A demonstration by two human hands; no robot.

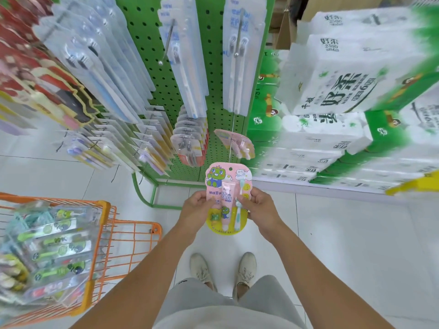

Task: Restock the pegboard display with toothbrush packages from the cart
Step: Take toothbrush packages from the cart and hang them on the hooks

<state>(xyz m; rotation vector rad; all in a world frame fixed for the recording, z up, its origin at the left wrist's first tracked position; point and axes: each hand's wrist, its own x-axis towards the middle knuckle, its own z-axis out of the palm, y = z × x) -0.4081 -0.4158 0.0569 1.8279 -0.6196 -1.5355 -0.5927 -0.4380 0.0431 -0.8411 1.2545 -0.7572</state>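
A pink children's toothbrush package (225,186) with a green cartoon figure is held upright in front of the green pegboard (142,32). My left hand (198,206) grips its left edge and my right hand (260,205) pinches its right edge. Just above it a long peg (231,148) carries one matching pink package (240,142). The orange wire cart (104,229) at the lower left holds several more toothbrush packages (52,245).
Other toothbrush packs hang in rows on pegs across the pegboard. Stacked white and green tissue packs (344,96) fill the shelf at the right. White tiled floor (344,233) lies below, with my shoes near the middle.
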